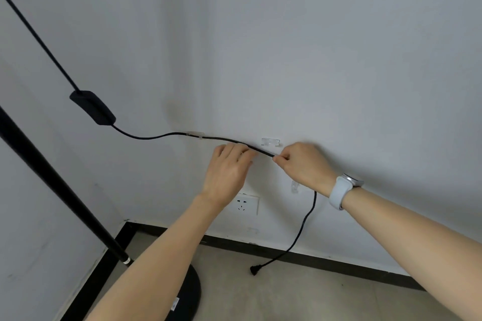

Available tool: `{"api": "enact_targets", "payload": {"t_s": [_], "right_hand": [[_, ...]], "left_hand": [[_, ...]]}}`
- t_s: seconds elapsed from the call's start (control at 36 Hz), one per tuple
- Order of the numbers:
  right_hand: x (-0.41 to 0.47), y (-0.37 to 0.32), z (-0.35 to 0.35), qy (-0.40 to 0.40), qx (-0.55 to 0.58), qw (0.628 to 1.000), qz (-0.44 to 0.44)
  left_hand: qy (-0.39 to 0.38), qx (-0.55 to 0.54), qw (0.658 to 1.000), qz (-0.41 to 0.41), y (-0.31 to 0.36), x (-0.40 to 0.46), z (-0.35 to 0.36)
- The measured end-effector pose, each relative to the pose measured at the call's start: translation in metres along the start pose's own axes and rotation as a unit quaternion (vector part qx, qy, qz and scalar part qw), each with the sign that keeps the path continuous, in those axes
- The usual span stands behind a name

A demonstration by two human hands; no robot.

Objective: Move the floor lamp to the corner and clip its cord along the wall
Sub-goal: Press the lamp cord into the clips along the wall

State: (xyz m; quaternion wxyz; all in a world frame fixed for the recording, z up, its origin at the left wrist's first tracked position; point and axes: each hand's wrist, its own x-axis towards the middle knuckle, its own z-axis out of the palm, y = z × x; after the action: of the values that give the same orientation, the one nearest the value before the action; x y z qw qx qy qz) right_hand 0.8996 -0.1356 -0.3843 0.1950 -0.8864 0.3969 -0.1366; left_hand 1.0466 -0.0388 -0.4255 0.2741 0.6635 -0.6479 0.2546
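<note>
The black floor lamp pole [54,180] stands in the corner at left on its round base [191,292]. Its black cord [146,137] runs from an inline switch [92,107] through a clear clip [195,135] on the wall. My left hand [229,172] holds the cord just right of that clip. My right hand [303,164] pinches the cord below a second clear clip [270,141], which holds nothing. From there the cord hangs down past a third clip [294,186] to the plug [254,270] lying on the floor.
A white wall socket [245,204] sits below my hands. A black skirting board [313,259] runs along both walls above the beige floor [287,300]. A white watch [344,190] is on my right wrist.
</note>
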Motion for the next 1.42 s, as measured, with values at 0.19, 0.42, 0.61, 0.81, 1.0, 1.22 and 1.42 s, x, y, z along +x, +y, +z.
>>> {"api": "enact_targets", "payload": {"t_s": [0.19, 0.42, 0.61, 0.81, 1.0, 1.22, 1.42], "right_hand": [[0.001, -0.01, -0.01, 0.034, -0.043, 0.998, -0.012], [0.001, -0.015, -0.013, 0.058, -0.106, 0.992, -0.021], [-0.001, -0.015, -0.019, 0.133, -0.045, 0.989, -0.055], [-0.003, -0.003, -0.013, 0.175, -0.048, 0.981, -0.068], [-0.022, 0.04, 0.011, 0.171, 0.147, 0.974, 0.013], [-0.05, 0.097, 0.056, 0.045, 0.262, 0.961, 0.075], [-0.068, 0.127, 0.081, -0.019, 0.328, 0.929, 0.17]], "left_hand": [[0.023, -0.062, 0.996, -0.064, 0.01, 0.013, 0.002], [0.047, -0.039, 0.994, -0.094, 0.003, 0.025, 0.006], [0.055, -0.043, 0.992, -0.109, 0.006, 0.024, 0.009], [0.063, -0.011, 0.991, -0.118, 0.009, 0.031, 0.009], [0.06, 0.018, 0.989, -0.132, 0.008, 0.03, 0.009], [0.067, 0.029, 0.986, -0.15, 0.006, 0.027, 0.011], [0.077, -0.002, 0.981, -0.177, 0.01, 0.018, 0.017]]}}
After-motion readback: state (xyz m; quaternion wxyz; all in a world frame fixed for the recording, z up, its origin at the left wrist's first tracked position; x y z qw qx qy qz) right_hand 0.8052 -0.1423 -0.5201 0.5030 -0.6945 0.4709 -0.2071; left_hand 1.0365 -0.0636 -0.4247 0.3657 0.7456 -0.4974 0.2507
